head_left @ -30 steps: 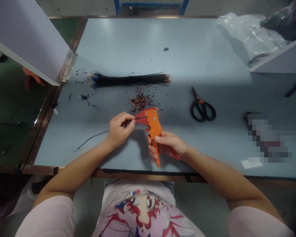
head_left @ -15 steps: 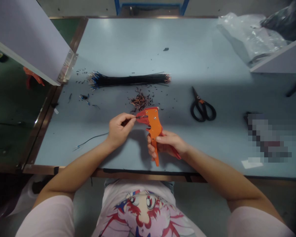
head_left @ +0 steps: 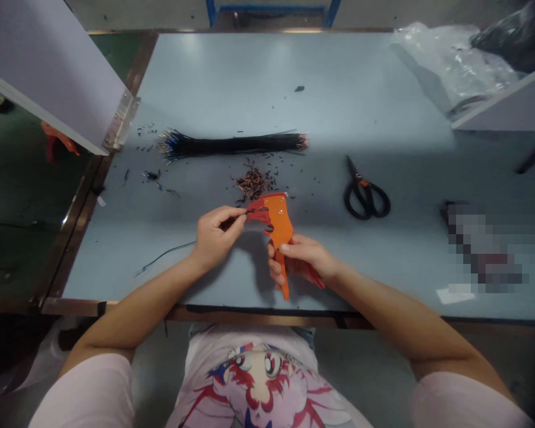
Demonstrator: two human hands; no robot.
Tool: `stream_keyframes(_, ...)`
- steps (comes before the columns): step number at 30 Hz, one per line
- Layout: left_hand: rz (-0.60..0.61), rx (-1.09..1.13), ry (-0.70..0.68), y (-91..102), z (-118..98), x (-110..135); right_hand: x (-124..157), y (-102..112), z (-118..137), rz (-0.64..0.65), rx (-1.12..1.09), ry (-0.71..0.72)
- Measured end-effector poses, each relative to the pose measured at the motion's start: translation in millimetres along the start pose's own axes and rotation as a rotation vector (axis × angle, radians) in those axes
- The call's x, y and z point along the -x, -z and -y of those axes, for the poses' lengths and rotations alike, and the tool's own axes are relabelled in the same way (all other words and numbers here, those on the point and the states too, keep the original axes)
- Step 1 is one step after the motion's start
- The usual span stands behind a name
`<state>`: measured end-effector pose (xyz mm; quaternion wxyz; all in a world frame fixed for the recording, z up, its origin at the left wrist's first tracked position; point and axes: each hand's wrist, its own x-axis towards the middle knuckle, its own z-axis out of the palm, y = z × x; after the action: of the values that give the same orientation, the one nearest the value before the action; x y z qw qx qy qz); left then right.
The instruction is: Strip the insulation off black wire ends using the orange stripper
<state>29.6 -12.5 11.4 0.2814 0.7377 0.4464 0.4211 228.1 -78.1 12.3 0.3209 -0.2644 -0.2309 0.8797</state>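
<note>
My right hand (head_left: 302, 260) grips the handles of an orange self-adjusting wire stripper (head_left: 276, 229), which stands upright above the table. My left hand (head_left: 214, 238) pinches a thin black wire (head_left: 169, 251). The wire's near end runs into the stripper's red jaws, and its far end trails across the table to a blue tip. Behind the tool lie a long bundle of black wires (head_left: 232, 143) with blue and copper ends and a small heap of stripped insulation scraps (head_left: 251, 184).
Black scissors (head_left: 365, 199) lie right of the hands on the pale blue table (head_left: 339, 89). Further right is a pixelated object (head_left: 481, 246). A plastic bag (head_left: 455, 62) sits at the back right, and a white panel (head_left: 49, 65) juts in at the left.
My hands and the stripper have shifted only slightly, with the left hand a little lower. The wire stays in the jaws.
</note>
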Motion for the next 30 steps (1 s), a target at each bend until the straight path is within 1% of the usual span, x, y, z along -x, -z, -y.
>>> stream_keyframes(4,-0.017,-0.007,0.034,0.3,-0.3,0.5,0.2,-1.1,0.0,0.0,0.009,0.002)
stream_keyframes(8,-0.001,-0.032,0.05,-0.3,-1.7,0.1,0.1,-1.2,-1.2,0.009,-0.002,-0.013)
stream_keyframes(13,0.001,-0.049,-0.014,-0.7,-3.9,0.0,-0.4,-2.0,-4.6,0.028,-0.003,-0.02)
stream_keyframes(19,-0.005,-0.082,-0.06,-0.5,-2.3,-0.4,-3.1,-4.0,-7.6,-0.02,-0.036,-0.021)
stream_keyframes(25,0.001,-0.078,-0.031,0.4,-1.4,-3.9,-3.6,-4.0,-3.7,-0.034,-0.072,0.004)
stream_keyframes(30,0.036,-0.072,-0.004,2.1,-1.1,-4.6,-4.2,-3.1,-4.4,-0.034,-0.07,0.004)
